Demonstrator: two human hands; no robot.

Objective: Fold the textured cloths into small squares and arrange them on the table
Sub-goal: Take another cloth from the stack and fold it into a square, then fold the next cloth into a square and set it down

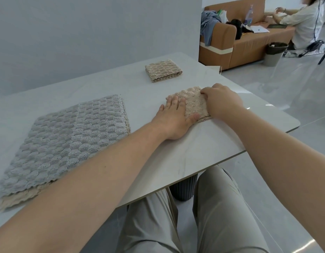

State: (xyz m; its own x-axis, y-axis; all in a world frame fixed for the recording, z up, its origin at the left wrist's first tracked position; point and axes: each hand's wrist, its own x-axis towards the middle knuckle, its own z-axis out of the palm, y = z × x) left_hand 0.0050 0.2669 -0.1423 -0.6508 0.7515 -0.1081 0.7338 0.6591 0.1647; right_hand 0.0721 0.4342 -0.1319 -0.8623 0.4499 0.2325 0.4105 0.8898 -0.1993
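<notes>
**Hidden and cut off**

Buried under the left grip (pixel 174 118) and right grip (pixel 221 103): much of the folded beige cloth (pixel 193 105). Right fingertips tucked out of sight; impossible to tell pinching from pressing. Beneath the grey cloth (pixel 66 139), only the fringe of a lower beige cloth (pixel 17 200) showing. Cropped at the left edge: desk (pixel 176 157).

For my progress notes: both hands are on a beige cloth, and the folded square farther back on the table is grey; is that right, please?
Not quite: in the head view the folded square farther back is beige, not grey. The left hand and right hand are indeed on a beige cloth.
</notes>
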